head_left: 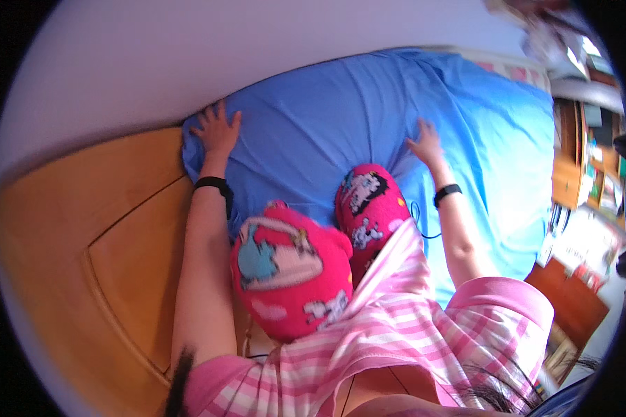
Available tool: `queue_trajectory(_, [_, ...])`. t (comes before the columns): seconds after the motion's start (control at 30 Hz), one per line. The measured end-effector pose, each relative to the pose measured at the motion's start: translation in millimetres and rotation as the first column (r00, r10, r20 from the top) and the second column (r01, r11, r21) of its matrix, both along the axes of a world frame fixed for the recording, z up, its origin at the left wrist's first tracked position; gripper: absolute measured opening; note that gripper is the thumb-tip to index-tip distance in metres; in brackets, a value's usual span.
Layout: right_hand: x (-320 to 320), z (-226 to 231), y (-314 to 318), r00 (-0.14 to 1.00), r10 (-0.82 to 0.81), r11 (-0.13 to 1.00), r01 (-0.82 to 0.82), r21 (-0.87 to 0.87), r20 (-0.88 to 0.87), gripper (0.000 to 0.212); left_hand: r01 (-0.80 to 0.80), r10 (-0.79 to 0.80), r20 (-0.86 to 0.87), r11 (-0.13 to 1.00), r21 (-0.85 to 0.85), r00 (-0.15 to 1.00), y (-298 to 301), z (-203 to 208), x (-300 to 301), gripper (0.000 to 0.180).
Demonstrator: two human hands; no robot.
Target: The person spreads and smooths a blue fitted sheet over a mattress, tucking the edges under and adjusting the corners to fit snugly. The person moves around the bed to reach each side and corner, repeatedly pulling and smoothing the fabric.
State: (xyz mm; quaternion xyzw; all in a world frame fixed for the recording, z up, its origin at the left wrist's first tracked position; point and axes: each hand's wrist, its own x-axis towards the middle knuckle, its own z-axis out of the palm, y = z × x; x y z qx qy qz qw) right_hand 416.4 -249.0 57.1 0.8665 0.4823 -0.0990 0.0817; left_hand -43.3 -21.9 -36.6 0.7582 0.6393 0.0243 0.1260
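Note:
A blue bed sheet (313,111) is spread over a bed, with creases running across it. My left hand (219,133) lies flat on the sheet near its left edge, close to the headboard and wall, fingers spread. Farther right, my right hand (428,144) rests on the sheet with its thumb apart from the fingers; the fingertips are slightly blurred. Neither hand appears to hold anything. Both wrists carry black bands. Between my arms, my knees in bright pink patterned trousers (292,271) press on the bed.
A wooden headboard (132,187) stands at the left, and a pale wall (257,42) runs along the far side. A thin black cord (424,235) loops beside my right knee. Wooden shelves (569,156) and white papers (584,240) are at the right.

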Motion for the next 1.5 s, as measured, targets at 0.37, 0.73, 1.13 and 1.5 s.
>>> queue_trajectory(0.37, [-67, 22, -426, 0.505, -0.777, 0.626, 0.679, -0.384, -0.376, 0.107, 0.245, -0.278, -0.146, 0.947, -0.209, 0.95, -28, -52, 92, 0.082])
queue_trajectory(0.73, [30, 67, -471, 0.435, -0.723, 0.54, 0.841, -0.046, -0.536, 0.077, 0.057, -0.299, -0.326, 0.809, -0.586, 0.897, -84, 32, 143, 0.101])
queue_trajectory(1.13, [319, 87, -445, 0.668, -0.568, 0.674, 0.713, 0.195, -0.481, 0.036, 0.673, -0.653, 0.207, 0.625, -0.396, 0.729, -289, 113, 497, 0.092])
queue_trajectory(1.5, [441, 4, -351, 0.451, -0.82, 0.571, 0.679, -0.462, -0.351, 0.117, 0.221, -0.611, -0.363, 0.674, -0.705, 0.704, -281, 63, 544, 0.126])
